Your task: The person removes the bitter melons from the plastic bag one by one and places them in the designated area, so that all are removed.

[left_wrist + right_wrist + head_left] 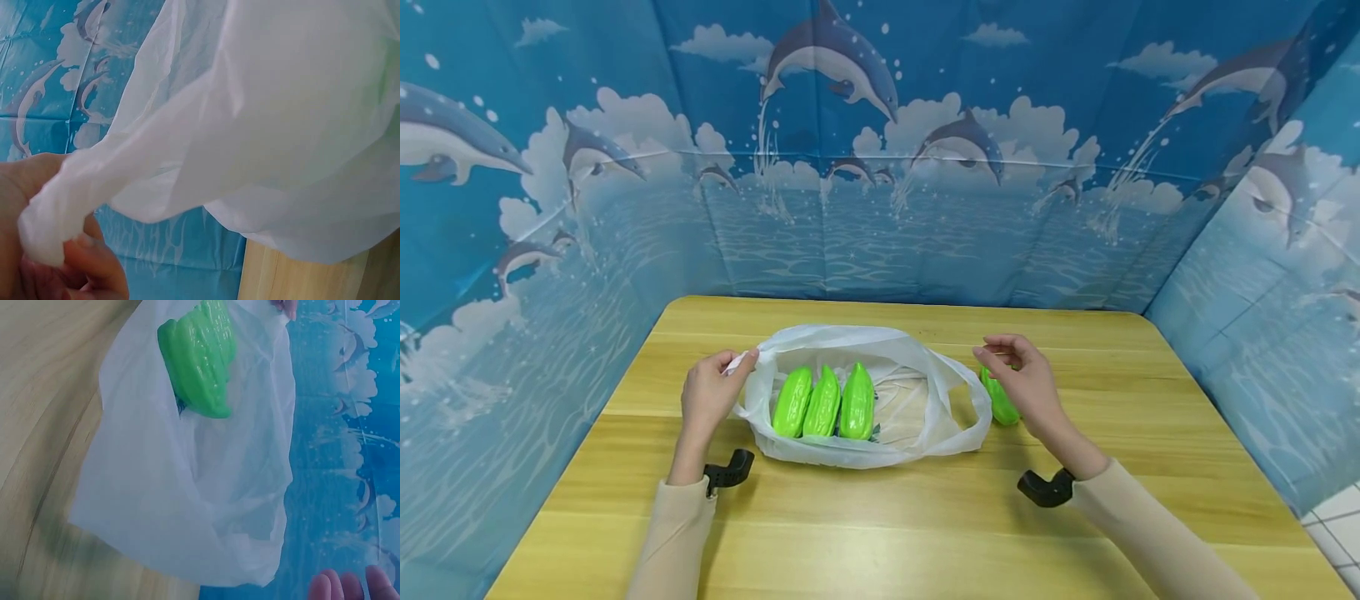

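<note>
A white plastic bag lies on the table, its mouth spread open. Inside, toward its left, three bright green bitter melons lie side by side; the right wrist view also shows green melons in the bag. My left hand pinches the bag's left handle between thumb and fingers, with the twisted plastic visible in the left wrist view. Another bitter melon rests on the table beyond the bag's right handle. Over it hovers my right hand, fingers loosely bent, holding nothing; whether it touches the melon cannot be told.
The wooden table has its back edge near a blue dolphin-print curtain, which also runs along the left and right sides. A black wrist mount sits on the left wrist and another wrist mount on the right.
</note>
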The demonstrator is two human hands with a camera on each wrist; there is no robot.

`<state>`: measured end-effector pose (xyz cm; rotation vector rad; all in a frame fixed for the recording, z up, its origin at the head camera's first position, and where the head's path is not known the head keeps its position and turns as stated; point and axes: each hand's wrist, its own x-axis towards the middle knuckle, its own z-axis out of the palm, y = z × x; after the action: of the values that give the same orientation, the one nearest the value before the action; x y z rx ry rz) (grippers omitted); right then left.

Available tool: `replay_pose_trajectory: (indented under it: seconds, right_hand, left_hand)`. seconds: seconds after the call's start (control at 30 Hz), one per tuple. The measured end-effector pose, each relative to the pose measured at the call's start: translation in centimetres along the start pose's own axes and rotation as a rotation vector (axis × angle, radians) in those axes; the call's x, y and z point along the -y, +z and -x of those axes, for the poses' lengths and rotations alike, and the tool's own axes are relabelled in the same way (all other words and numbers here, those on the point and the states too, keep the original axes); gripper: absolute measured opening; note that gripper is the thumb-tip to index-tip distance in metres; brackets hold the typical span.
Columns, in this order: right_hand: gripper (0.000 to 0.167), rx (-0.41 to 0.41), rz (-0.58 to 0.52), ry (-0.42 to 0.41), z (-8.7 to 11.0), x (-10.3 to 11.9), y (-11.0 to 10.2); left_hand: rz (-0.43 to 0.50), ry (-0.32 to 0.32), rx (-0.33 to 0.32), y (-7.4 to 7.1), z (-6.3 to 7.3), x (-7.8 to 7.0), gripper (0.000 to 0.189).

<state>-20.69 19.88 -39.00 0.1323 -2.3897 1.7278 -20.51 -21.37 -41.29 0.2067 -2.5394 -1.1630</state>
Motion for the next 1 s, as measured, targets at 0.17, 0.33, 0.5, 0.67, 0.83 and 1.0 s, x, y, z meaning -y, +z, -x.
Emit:
replay_pose_trajectory:
  seconds: [0.17,0.33,0.5,0.67,0.83,1.0]
  right_hand:
    - [0.045,0.035,-0.012,-0.004,0.2,0.3,0.3]
    - [0.047,0.102,0.012,0.014,0.4,0.5,0.8]
    - [0.050,0.170,0.037,0.027,0.3,0.7,1.4]
    - [0.048,0.247,0.052,0.026,0.2,0.6,2.0]
    - [0.052,0.322,0.054,0.032,0.2,0.5,2.7]
    - [0.055,0.378,0.049,0.036,0.1,0.5,3.2]
  left_hand:
    - [0.005,0.013,-0.006,0.0,0.1,0.0,0.048]
    - [0.004,0.026,-0.014,0.2,0.1,-0.1,0.048]
    - [0.003,0.025,-0.025,0.2,0.3,-0.1,0.047]
    - [0.001,0.017,-0.020,0.2,0.5,-0.1,0.047]
    - [0.003,0.018,-0.021,0.3,0.6,0.0,0.046]
    - [0.006,0.020,-0.020,0.4,0.7,0.1,0.046]
